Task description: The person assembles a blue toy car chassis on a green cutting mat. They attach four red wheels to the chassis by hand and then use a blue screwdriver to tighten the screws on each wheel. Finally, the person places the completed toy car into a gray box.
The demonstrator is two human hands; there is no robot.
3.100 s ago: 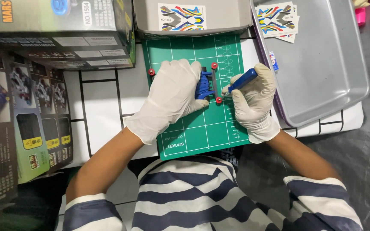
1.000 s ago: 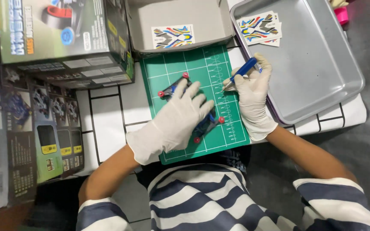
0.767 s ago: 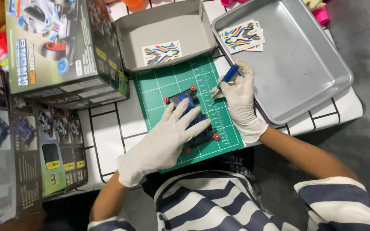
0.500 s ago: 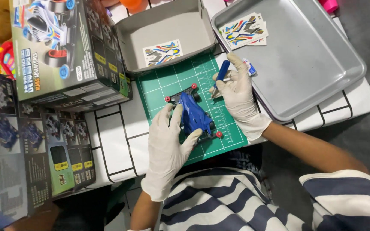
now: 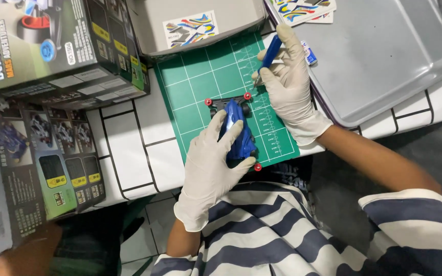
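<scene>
Green cutting mat (image 5: 200, 82), grey tray (image 5: 384, 56) holding sticker sheets (image 5: 303, 9), left hand (image 5: 213, 158) fingers clamped on blue toy car (image 5: 237, 130), right hand (image 5: 287, 87) gripping blue tool (image 5: 271, 51)

We cannot see the left side of the blue toy car (image 5: 239, 134), because the left hand (image 5: 212, 162) covers it. The tip of the blue tool (image 5: 270, 51) is too small to tell. The upper picture edge cuts the sticker sheets (image 5: 303, 9) and the grey tray (image 5: 384, 51).
</scene>
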